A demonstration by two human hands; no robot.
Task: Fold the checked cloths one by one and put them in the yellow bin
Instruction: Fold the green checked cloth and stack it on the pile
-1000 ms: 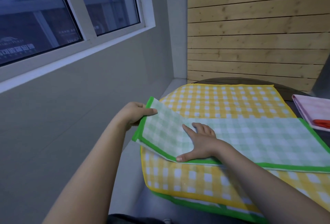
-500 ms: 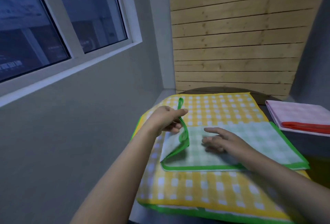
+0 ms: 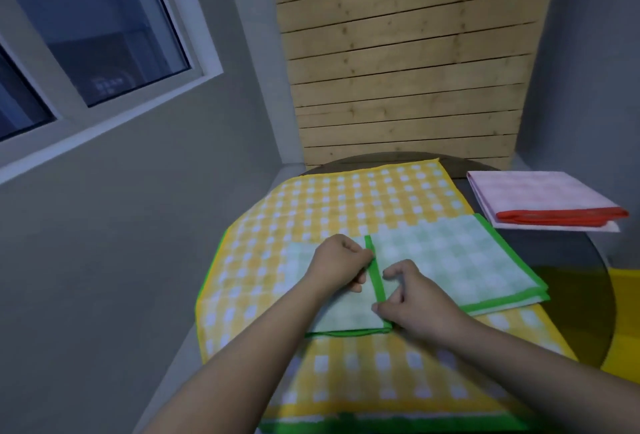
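A green checked cloth (image 3: pixel 446 260) with a green border lies on a spread yellow checked cloth (image 3: pixel 346 205). Its left end is folded over towards the middle. My left hand (image 3: pixel 341 264) pinches the upper part of the folded green edge. My right hand (image 3: pixel 412 298) pinches the same edge lower down, near the cloth's front. A yellow surface (image 3: pixel 623 316), possibly the bin, shows at the right edge beyond the table.
A folded pink checked cloth with a red border (image 3: pixel 543 201) lies at the back right of the round dark table (image 3: pixel 571 295). A grey wall with a window stands on the left. Wooden slats (image 3: pixel 398 70) rise behind the table.
My left hand has carried the cloth's left end over to the right and laid it down. My right hand has left the cloth's middle and taken the folded edge.
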